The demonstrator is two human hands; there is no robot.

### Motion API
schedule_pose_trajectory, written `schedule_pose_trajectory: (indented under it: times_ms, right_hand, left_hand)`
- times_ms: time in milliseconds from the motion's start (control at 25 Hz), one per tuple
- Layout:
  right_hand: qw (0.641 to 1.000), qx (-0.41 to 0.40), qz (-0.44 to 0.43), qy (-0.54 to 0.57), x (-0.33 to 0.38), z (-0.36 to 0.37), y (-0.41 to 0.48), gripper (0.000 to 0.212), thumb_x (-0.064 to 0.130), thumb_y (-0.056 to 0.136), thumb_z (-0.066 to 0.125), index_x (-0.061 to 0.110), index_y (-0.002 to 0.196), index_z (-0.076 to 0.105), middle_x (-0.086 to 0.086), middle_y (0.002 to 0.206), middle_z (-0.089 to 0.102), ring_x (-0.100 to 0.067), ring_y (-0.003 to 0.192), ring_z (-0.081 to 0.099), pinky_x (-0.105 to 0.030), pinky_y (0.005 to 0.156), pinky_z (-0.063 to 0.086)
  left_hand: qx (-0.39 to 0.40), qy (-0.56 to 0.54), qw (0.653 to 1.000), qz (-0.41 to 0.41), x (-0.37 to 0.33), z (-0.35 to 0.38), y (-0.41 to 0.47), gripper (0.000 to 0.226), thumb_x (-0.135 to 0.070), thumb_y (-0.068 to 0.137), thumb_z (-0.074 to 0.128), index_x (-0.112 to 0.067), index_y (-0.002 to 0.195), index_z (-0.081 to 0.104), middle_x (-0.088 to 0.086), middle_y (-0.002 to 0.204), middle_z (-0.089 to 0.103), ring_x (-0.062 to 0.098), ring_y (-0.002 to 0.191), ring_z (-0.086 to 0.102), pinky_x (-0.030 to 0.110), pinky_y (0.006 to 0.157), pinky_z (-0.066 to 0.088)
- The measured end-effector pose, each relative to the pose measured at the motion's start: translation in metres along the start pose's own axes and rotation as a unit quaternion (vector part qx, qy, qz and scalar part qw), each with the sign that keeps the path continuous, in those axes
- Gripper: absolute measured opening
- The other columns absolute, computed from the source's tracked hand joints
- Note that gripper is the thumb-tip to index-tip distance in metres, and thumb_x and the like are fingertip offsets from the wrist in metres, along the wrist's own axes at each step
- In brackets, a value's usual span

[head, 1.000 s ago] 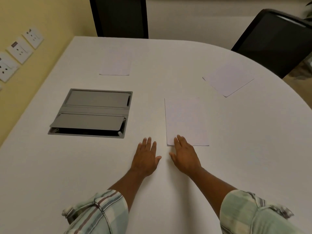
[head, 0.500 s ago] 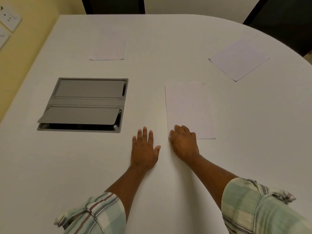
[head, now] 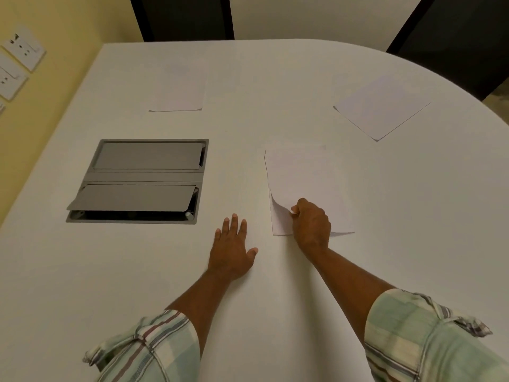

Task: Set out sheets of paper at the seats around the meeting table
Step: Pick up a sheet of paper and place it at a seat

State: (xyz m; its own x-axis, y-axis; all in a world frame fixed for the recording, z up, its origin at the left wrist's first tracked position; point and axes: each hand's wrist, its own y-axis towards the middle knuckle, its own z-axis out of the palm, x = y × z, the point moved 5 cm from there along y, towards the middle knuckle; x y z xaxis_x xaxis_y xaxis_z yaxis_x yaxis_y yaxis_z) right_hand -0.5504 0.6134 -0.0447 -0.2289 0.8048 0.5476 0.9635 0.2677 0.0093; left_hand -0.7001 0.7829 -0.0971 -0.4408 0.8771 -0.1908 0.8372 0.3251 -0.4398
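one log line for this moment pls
right hand pinching top sheet off stack | left hand flat on table | two sheets already out

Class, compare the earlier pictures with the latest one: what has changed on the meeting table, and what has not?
The right hand has closed on the near stack of paper and curled its left edge upward. The left hand stays flat on the table; the far sheet and right sheet are unmoved.
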Motion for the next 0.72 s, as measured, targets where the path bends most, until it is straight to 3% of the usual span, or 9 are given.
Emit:
schedule_pose_trajectory:
  times_ms: [120,200,280,360,440,480,520,600,720]
  right_hand:
    - [0.994,-0.063,0.026,0.091,-0.006,-0.024,0.005,0.035,0.007,0.093,0.073,0.016,0.071,0.048,0.002,0.075,0.067,-0.017,0.064,0.058,-0.026,0.056,0.043]
    - [0.987,-0.078,0.01,0.142,-0.008,-0.042,0.003,0.027,0.0,0.093,0.071,0.011,0.074,0.053,0.001,0.077,0.068,-0.019,0.07,0.063,-0.029,0.059,0.05]
    - [0.981,-0.094,-0.048,0.16,-0.007,-0.065,-0.009,0.02,-0.007,0.091,0.069,0.009,0.081,0.064,0.0,0.082,0.071,-0.018,0.078,0.067,-0.032,0.069,0.058]
    - [0.973,-0.124,-0.12,0.154,-0.006,-0.091,-0.03,0.024,-0.015,0.086,0.07,0.008,0.089,0.073,-0.004,0.089,0.074,-0.016,0.084,0.068,-0.026,0.078,0.058]
    - [0.96,-0.144,-0.189,0.146,-0.011,-0.11,-0.056,0.028,-0.019,0.08,0.075,0.003,0.096,0.077,-0.01,0.096,0.077,-0.019,0.092,0.07,-0.026,0.087,0.056]
    - [0.955,-0.151,-0.218,0.133,-0.016,-0.117,-0.071,0.031,-0.02,0.076,0.078,0.002,0.098,0.078,-0.012,0.099,0.078,-0.022,0.096,0.072,-0.031,0.091,0.056]
    - [0.951,-0.153,-0.241,0.12,-0.022,-0.123,-0.085,0.034,-0.02,0.073,0.081,0.003,0.099,0.079,-0.011,0.102,0.079,-0.024,0.099,0.073,-0.038,0.093,0.057]
    - [0.949,-0.142,-0.264,0.092,-0.039,-0.133,-0.112,0.038,-0.02,0.069,0.084,0.008,0.093,0.079,-0.005,0.106,0.079,-0.024,0.106,0.073,-0.046,0.098,0.054]
    - [0.953,-0.145,-0.263,0.052,-0.066,-0.152,-0.147,0.031,-0.012,0.07,0.087,0.013,0.086,0.078,-0.002,0.111,0.078,-0.023,0.113,0.07,-0.048,0.098,0.048]
  left_hand:
    - [0.037,-0.047,0.998,-0.02,-0.002,-0.012,0.004,0.088,-0.057,0.106,0.046,-0.016,0.169,0.0,0.011,0.177,-0.014,0.031,0.164,-0.012,0.05,0.132,0.0]
    - [0.036,-0.168,0.984,-0.051,-0.013,-0.027,0.005,0.088,-0.062,0.106,0.046,-0.015,0.169,0.008,0.011,0.178,-0.006,0.029,0.165,-0.007,0.048,0.131,0.001]
    - [-0.001,-0.353,0.931,-0.098,-0.032,-0.042,0.003,0.088,-0.067,0.103,0.047,-0.013,0.168,0.022,0.011,0.178,0.011,0.029,0.164,0.008,0.048,0.131,0.01]
    - [-0.017,-0.583,0.798,-0.151,-0.057,-0.052,0.0,0.088,-0.068,0.1,0.053,-0.007,0.161,0.036,0.018,0.17,0.032,0.038,0.157,0.03,0.053,0.129,0.024]
    - [0.027,-0.769,0.619,-0.158,-0.09,-0.054,-0.005,0.091,-0.068,0.097,0.059,-0.006,0.161,0.036,0.022,0.164,0.042,0.045,0.149,0.044,0.056,0.125,0.034]
    - [0.049,-0.819,0.55,-0.153,-0.105,-0.056,-0.009,0.089,-0.067,0.097,0.061,-0.009,0.16,0.038,0.022,0.159,0.048,0.045,0.143,0.051,0.057,0.121,0.041]
    - [0.061,-0.847,0.507,-0.146,-0.118,-0.057,-0.013,0.082,-0.064,0.097,0.063,-0.01,0.156,0.045,0.021,0.152,0.057,0.043,0.135,0.06,0.057,0.114,0.049]
    - [0.062,-0.87,0.471,-0.134,-0.141,-0.052,-0.024,0.058,-0.047,0.103,0.063,-0.007,0.145,0.059,0.019,0.133,0.072,0.038,0.12,0.071,0.054,0.096,0.062]
    - [0.04,-0.843,0.512,-0.163,-0.166,-0.032,-0.051,0.031,-0.005,0.107,0.054,-0.008,0.135,0.065,0.014,0.117,0.08,0.035,0.104,0.078,0.046,0.076,0.066]
